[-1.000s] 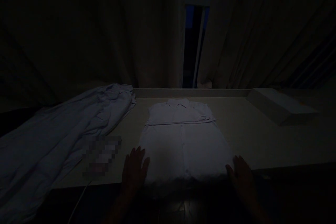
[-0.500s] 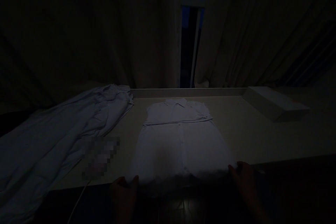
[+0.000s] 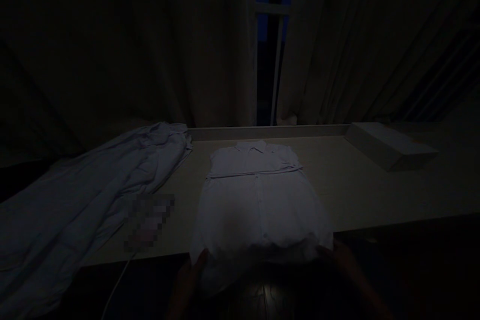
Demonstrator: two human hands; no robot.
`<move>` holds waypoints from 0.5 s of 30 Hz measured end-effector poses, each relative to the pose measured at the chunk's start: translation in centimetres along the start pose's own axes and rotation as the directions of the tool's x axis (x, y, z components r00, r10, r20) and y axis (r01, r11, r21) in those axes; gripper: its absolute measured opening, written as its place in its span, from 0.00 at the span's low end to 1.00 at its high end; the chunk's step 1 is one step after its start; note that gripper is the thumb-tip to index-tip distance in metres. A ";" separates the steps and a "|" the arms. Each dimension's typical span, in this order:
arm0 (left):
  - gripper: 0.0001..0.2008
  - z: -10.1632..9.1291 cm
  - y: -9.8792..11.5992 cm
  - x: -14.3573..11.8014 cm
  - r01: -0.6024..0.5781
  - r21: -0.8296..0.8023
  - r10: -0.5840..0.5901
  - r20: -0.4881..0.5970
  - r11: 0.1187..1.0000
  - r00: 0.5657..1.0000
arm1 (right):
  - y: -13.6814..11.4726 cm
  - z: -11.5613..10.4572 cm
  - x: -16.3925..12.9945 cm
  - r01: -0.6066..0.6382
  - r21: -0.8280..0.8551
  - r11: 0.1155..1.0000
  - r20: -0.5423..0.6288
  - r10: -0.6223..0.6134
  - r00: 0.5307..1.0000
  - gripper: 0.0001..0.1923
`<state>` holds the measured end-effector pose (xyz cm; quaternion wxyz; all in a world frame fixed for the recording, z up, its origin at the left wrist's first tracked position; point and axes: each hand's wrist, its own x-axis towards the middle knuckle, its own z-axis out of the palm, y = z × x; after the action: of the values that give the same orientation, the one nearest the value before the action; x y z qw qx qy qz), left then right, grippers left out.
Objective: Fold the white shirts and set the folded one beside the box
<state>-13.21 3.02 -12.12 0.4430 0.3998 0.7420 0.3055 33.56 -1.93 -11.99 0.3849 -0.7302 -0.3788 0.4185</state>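
A pale button-front shirt [image 3: 240,205] lies face up on the light table, its collar toward the window and its sleeves laid across the chest. Its lower end hangs over the front edge of the table. My left hand [image 3: 191,272] is closed on the left lower corner, thumb on top of the cloth. On the opposite lower corner my right hand [image 3: 335,252] grips the fabric the same way. The fingers under the cloth are hidden. The room is very dark, so fine detail is lost.
A heap of pale clothing [image 3: 101,195] spreads over the left side and hangs off the front. Beside it sits a blurred-out object [image 3: 150,222] with a white cable [image 3: 118,282]. A white box [image 3: 392,145] stands at the right rear; curtains [image 3: 210,60] hang behind the table [image 3: 360,190].
Both hands have moved inward, closer to each other, with the shirt's corners. The lower edge now sags and curls more below the table's edge. The view has shifted slightly.
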 end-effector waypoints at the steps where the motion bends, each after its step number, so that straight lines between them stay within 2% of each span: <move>1: 0.20 0.1 0.2 -0.4 0.032 0.003 -0.032 0.050 0.999 0.998 | -0.1 0.0 -0.3 -0.053 0.012 0.999 0.031 0.052 0.998 0.26; 3: 0.21 0.1 0.7 -1.3 0.090 -0.035 -0.084 0.145 0.995 0.986 | -0.2 0.1 -1.0 -0.159 0.075 0.984 0.092 0.152 0.984 0.25; 5: 0.25 -0.1 1.4 -2.5 0.140 -0.137 -0.106 0.232 0.981 0.967 | -0.6 0.1 -2.0 -0.225 0.174 0.959 0.151 0.200 0.968 0.27; 9: 0.30 -1.4 2.9 -5.5 0.188 -0.387 -0.030 0.379 0.903 0.925 | -3.1 -1.3 -4.5 -0.222 0.298 0.928 0.219 0.159 0.963 0.33; 11: 0.30 -2.6 3.5 -6.7 0.192 -0.440 -0.021 0.365 0.877 0.931 | -5.0 -2.6 -5.5 -0.175 0.247 0.953 0.216 0.122 0.969 0.33; 15: 0.28 -6.1 3.5 -7.9 0.148 -0.451 -0.074 0.177 0.880 0.981 | -8.5 -5.6 -6.2 -0.065 0.037 0.997 0.157 0.058 0.986 0.30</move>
<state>-15.35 -2.70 -3.45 0.5982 0.2622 0.6332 0.4153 34.42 -5.21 -0.56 0.3564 -0.6984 -0.3759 0.4939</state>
